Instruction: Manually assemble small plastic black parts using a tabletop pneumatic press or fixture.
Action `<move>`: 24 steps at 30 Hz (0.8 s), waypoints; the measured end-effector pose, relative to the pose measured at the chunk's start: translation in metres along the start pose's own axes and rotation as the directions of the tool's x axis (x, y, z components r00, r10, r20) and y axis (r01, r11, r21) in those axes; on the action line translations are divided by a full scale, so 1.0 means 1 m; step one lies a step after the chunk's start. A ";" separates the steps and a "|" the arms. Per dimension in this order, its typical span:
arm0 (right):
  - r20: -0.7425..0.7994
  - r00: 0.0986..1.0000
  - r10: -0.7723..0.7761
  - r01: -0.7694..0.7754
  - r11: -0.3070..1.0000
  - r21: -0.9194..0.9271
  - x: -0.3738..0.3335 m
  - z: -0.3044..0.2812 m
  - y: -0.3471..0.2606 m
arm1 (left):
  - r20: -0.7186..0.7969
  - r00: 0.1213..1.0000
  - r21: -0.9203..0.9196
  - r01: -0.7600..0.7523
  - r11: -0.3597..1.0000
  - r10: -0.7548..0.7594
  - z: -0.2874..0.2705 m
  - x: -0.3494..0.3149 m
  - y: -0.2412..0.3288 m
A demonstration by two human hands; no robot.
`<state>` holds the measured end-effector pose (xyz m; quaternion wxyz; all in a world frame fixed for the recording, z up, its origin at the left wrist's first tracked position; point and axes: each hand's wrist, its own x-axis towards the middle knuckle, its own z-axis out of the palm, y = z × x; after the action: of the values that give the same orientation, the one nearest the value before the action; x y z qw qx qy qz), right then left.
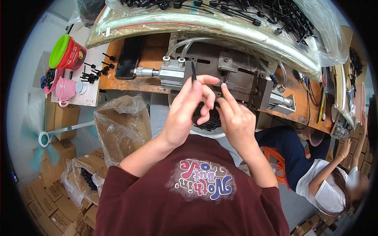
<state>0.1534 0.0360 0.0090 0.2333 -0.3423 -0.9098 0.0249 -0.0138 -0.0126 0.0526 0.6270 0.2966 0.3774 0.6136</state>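
Observation:
My left hand [185, 110] is closed with a thin black cable tie [193, 71] standing up from between thumb and fingers; part of the tie is hidden. Opposite it, my right hand [237, 118] holds nothing that I can see. Its index finger stretches to the middle of the metal fixture [206, 70], by a small black piece [224, 74] below the clamp block [227, 62]. Whether the fingertip touches that piece I cannot tell. Beneath both hands, a round white basket [214, 135] holds several black ties.
Air cylinders [172, 74] [281, 101] with clear hoses flank the fixture. A plastic-lined tray [165, 24] of black ties spans the back. A phone [128, 57], red tub [73, 53] and pink cup [65, 89] sit left. A fan [44, 139] stands left; a co-worker [323, 185] sits right.

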 end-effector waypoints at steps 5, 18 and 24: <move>0.027 1.000 -0.006 0.007 1.000 -0.018 0.005 -0.002 0.002 | 0.009 0.999 -0.072 0.052 0.996 -0.052 -0.001 0.001 0.004; -0.152 0.971 -0.186 0.224 0.929 0.294 0.007 -0.038 -0.024 | 0.108 0.979 -0.049 0.177 0.983 -0.171 0.008 -0.003 -0.002; -0.147 0.988 0.041 0.023 0.911 0.412 -0.002 -0.036 -0.017 | 0.046 0.987 0.012 0.152 0.988 -0.152 -0.005 -0.006 -0.006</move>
<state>0.1608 0.0176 0.0437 0.3689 -0.2903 -0.8620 0.1911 -0.0147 -0.0197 0.0460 0.6793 0.2836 0.3868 0.5555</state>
